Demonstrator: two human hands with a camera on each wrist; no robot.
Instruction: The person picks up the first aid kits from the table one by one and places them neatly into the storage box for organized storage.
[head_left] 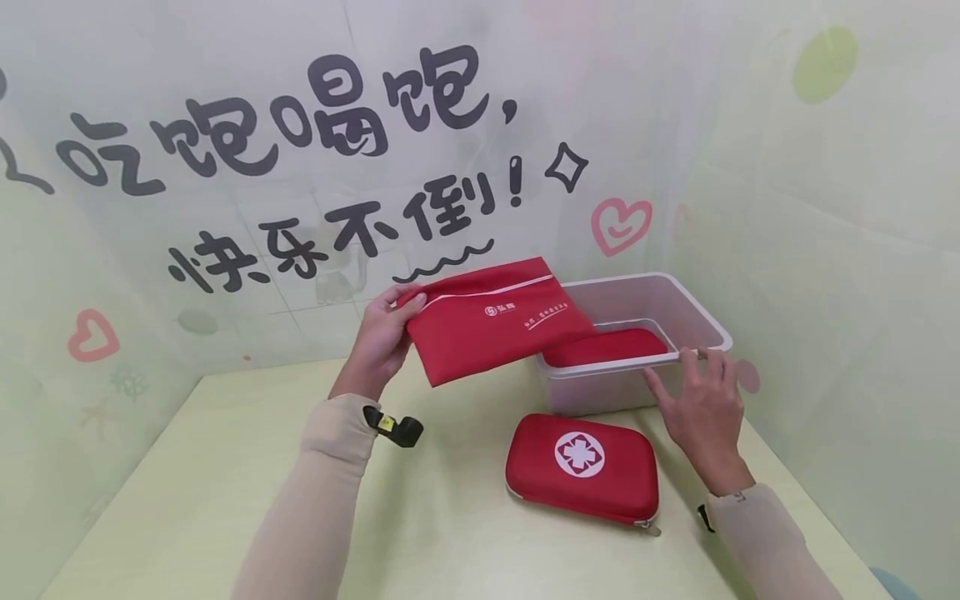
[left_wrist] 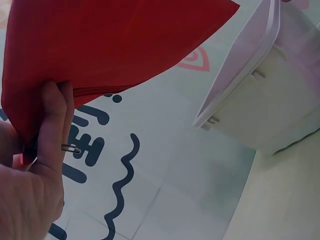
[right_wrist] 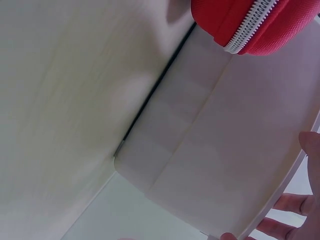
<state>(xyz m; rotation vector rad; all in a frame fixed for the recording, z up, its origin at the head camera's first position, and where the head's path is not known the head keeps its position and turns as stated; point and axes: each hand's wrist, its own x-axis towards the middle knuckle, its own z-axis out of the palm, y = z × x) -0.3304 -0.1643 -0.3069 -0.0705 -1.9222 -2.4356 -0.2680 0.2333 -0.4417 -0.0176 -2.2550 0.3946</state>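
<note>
Left sleeve (head_left: 300,517): beige cloth is filling the foreground, left of the plastic bin (head_left: 607,389) and nearer the camera, with a black strap (head_left: 393,427) showing at the cuff.
Right sleeve (head_left: 768,537): matching beige is lying in front of the bin, off toward its right.
Zipped case (head_left: 581,492): red and closed, it's lying on the table (head_left: 187,500) just in front of the bin, its round white emblem (head_left: 579,454) facing up.
Left hand (head_left: 382,337): and here thumb and fingers are pinching the pouch's left end, well left of the bin.
Red pouch (head_left: 487,333): it's hanging tilted over the table, its right corner overlapping the bin's left side in the head view; I cannot tell whether they're touching.
Right hand (head_left: 705,408): it's gripping the bin's near rim at the right, fingers hooking over the edge, thumb lying outside.
Inside the bin: 1 red item (head_left: 622,343) is resting there, partly hidden.
Wall lettering (head_left: 367,229): 2 black lines are running behind and left of the bin.
Pink heart (head_left: 600,229): it's showing above the bin's far rim.
</note>
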